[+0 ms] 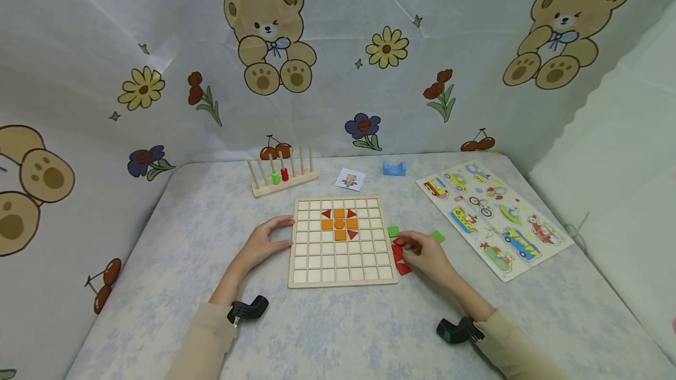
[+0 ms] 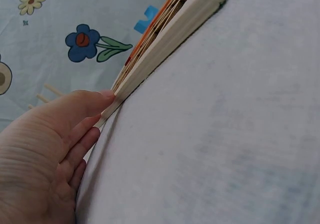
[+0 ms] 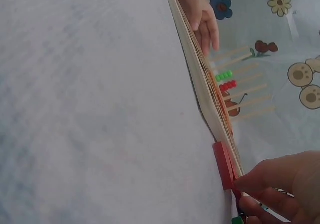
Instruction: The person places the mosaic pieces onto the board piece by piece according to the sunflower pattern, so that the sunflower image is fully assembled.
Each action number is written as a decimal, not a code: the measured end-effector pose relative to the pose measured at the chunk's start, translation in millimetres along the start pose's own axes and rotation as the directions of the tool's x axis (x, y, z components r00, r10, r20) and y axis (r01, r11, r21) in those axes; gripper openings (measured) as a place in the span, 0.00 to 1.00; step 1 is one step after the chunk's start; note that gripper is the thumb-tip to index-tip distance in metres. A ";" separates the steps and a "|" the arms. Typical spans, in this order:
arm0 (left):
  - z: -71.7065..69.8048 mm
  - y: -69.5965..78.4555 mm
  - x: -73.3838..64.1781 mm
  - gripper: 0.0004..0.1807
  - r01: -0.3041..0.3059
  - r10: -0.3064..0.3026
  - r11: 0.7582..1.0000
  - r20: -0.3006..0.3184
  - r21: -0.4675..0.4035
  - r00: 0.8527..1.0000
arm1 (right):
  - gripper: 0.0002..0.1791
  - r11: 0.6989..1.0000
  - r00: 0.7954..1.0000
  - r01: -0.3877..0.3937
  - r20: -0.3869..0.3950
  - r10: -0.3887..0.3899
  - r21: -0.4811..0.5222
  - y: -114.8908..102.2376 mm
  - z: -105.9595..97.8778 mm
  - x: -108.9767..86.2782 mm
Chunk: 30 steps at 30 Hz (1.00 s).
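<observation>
A square wooden grid board (image 1: 314,261) lies on the table, with orange squares (image 1: 339,213), an orange round piece (image 1: 339,224) and red triangles (image 1: 352,234) in its cells. My left hand (image 1: 266,240) rests with its fingertips and thumb against the board's left edge; the left wrist view shows the fingers fairly straight there. Beside the right edge, my right hand (image 1: 430,255) pinches a red piece (image 3: 236,188) between thumb and finger, mostly hidden by the fingertips. Other red pieces (image 1: 404,268) lie just below it, and green pieces (image 1: 393,231) lie around the hand.
Behind the board stand a wooden peg rack (image 1: 285,183) with green and red beads, a small pattern card (image 1: 350,179) and a blue holder (image 1: 394,169). A vehicle picture puzzle (image 1: 493,216) lies at the right. Bear-printed cloth (image 1: 327,122) hangs behind the table.
</observation>
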<state>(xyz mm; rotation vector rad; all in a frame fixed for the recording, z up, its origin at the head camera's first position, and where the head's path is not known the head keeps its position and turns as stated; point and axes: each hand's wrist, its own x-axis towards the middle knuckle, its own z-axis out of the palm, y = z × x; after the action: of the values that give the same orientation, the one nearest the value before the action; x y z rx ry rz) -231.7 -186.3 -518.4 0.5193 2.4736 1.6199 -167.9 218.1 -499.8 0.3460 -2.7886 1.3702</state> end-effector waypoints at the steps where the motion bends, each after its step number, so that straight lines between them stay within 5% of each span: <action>1: 0.1 -0.1 0.2 0.35 -0.001 0.001 1.000 0.001 0.001 1.000 | 0.22 1.000 1.000 0.004 0.005 -0.004 -0.001 0.6 -0.4 -0.2; 9: 0.4 -1.2 0.5 0.34 0.004 -0.003 1.000 -0.007 0.010 1.000 | 0.22 0.999 0.999 0.036 -0.020 -0.036 0.011 3.4 -1.1 -3.1; 14: 0.7 -3.3 1.7 0.34 0.000 0.000 1.000 -0.011 -0.007 1.000 | 0.22 0.994 0.996 0.084 0.035 -0.087 0.062 -1.0 0.8 -6.4; 23: 3.0 -4.0 2.9 0.34 0.014 -0.014 1.000 -0.014 -0.025 1.000 | 0.20 0.995 0.996 0.088 0.005 -0.088 0.055 7.6 -0.1 -6.1; 30: 1.3 -6.2 3.4 0.34 0.011 -0.011 1.000 -0.009 -0.017 1.000 | 0.23 0.990 0.996 0.059 0.066 -0.068 0.128 3.3 -3.4 -8.1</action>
<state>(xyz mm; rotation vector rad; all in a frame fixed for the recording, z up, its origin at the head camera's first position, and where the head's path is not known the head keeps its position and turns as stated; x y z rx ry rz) -235.7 -186.2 -524.3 0.4961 2.4626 1.6414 -161.0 224.3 -501.1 0.4912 -2.7252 1.5528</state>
